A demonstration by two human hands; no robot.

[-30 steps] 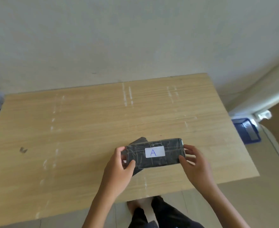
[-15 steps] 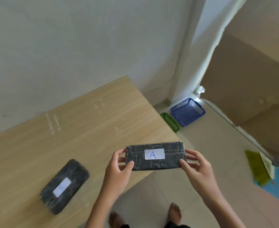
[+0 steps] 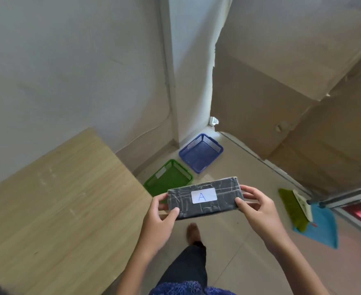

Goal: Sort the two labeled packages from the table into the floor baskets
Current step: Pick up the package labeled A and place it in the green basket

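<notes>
Head view: we see left hand and right hand clamping ends of dark tape-wrapped rectangular package with white "A" label — held in air past wooden table corner. Green plastic mesh basket, blue plastic mesh basket empty on floor — we judge neither package sorted; second not visible.

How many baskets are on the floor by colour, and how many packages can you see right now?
Green basket: 1
Blue basket: 1
Black package labelled A: 1, held at its ends by the left hand and the right hand
Total: 3
</notes>
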